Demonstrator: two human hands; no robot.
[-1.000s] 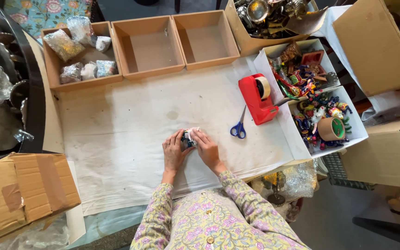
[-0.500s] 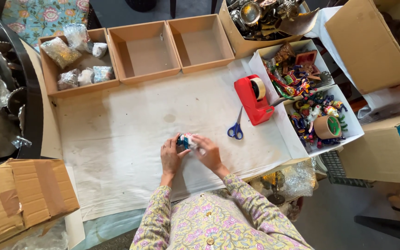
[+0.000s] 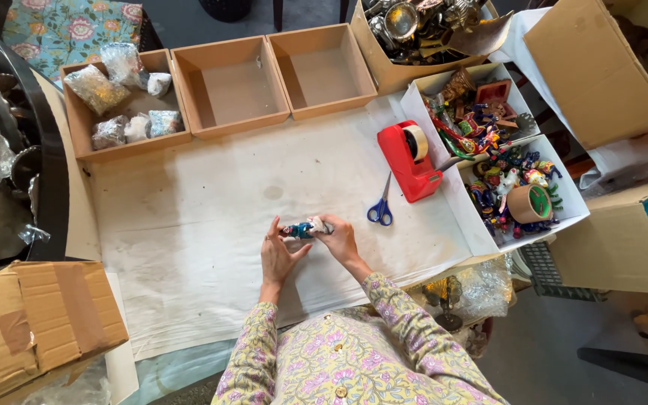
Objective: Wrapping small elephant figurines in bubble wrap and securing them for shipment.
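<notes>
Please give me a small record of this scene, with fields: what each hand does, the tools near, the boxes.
left hand: touches the small painted figure
right hand: grips the same figure's wrapped end
surface: pale cloth on the table
tools: blue scissors; red tape dispenser
brown trays: left one holds wrapped bundles; the other two are bare
white boxes: colourful figures, a tape roll

A small painted figurine (image 3: 299, 229), mostly blue with bits of red and white, lies roughly level between two hands just above the white-covered tabletop (image 3: 204, 202). Clear wrap bunches around its right end.
</notes>
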